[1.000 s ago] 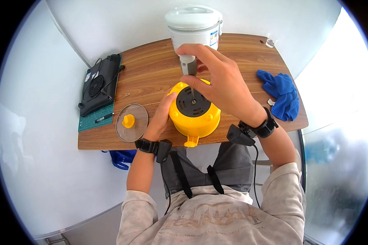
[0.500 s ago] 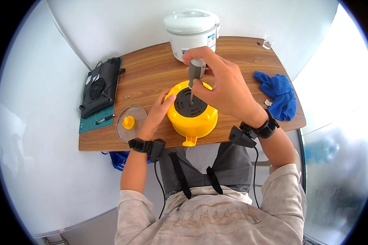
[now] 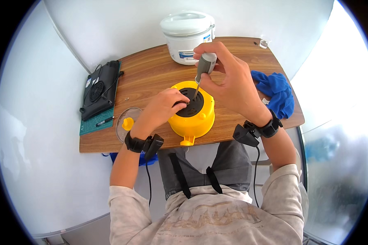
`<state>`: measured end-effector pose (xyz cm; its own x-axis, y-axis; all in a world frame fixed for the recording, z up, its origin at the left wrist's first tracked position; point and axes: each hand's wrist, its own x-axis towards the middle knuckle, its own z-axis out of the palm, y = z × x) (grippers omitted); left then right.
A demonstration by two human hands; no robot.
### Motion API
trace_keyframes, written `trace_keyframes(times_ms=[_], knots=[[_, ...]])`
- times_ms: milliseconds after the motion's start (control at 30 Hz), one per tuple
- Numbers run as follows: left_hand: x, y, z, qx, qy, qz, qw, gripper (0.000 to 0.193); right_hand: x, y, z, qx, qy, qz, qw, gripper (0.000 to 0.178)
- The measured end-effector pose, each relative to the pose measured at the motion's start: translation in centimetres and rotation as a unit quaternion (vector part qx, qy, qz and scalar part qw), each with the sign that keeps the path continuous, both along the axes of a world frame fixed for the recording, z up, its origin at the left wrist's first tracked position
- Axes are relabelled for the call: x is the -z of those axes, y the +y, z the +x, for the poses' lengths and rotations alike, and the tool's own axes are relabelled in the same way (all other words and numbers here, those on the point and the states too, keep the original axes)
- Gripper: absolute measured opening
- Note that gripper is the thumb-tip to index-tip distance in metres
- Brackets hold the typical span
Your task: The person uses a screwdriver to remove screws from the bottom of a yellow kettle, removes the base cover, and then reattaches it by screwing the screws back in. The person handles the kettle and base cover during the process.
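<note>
A round yellow appliance pot [image 3: 195, 130] stands upside down near the table's front edge, its black slotted base plate [image 3: 191, 111] facing up and a handle pointing toward me. My right hand [image 3: 230, 83] grips a screwdriver [image 3: 206, 65] by its grey and white handle. The shaft slants down, its tip at the plate close to the middle. Thumb and fingers of my left hand [image 3: 164, 107] are pinched together over the plate, just left of the tip. Whatever lies between those fingers is hidden or too small to name.
Behind the pot stands a white rice cooker [image 3: 188, 38]. To the left, a black induction cooker [image 3: 101, 90] and a marker pen [image 3: 105, 121] rest on a green mat [image 3: 88, 127], beside a glass lid [image 3: 122, 130]. A blue cloth [image 3: 279, 96] and a small glass [image 3: 264, 42] are at the right.
My left hand has moved from the pot's side to a pinch over the base plate. The screwdriver has shifted slightly right and leans more, its tip now off the centre of the plate.
</note>
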<state>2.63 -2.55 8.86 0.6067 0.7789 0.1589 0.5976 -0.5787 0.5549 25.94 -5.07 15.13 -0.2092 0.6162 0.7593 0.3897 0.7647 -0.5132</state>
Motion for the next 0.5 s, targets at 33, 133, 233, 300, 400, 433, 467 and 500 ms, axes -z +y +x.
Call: trace_keyframes(times_ms=[33,133,233,300,400,433,467,500], knots=[[0.2,0.2,0.1,0.008,0.001,0.009,1.0,0.016,0.0,0.0,0.1,0.0,0.003,-0.001,1.0,0.047],[0.6,0.5,0.4,0.025,0.006,0.038,0.999,0.015,0.0,-0.3,0.3,0.003,0.004,0.004,1.0,0.047],[0.5,0.4,0.7,0.025,0.018,0.069,0.997,0.014,0.0,-0.6,0.8,-0.002,0.005,-0.01,1.0,0.047],[0.2,0.4,0.9,0.03,0.033,0.082,0.996,0.014,0.1,-0.6,1.0,0.002,0.005,-0.005,1.0,0.047],[0.4,0.5,1.0,0.035,0.076,0.095,0.992,0.012,0.2,-0.7,1.1,0.004,0.001,-0.005,1.0,0.047],[0.5,0.5,1.0,0.042,0.088,0.112,0.989,0.011,0.2,-0.6,1.2,0.005,-0.001,-0.006,1.0,0.047],[0.7,0.5,1.0,0.049,0.1,0.129,0.985,0.011,0.3,-0.6,1.2,0.004,0.001,-0.004,1.0,0.047],[0.8,0.5,0.9,0.055,0.113,0.148,0.981,0.01,0.4,-0.6,1.2,0.001,0.003,-0.001,1.0,0.047]])
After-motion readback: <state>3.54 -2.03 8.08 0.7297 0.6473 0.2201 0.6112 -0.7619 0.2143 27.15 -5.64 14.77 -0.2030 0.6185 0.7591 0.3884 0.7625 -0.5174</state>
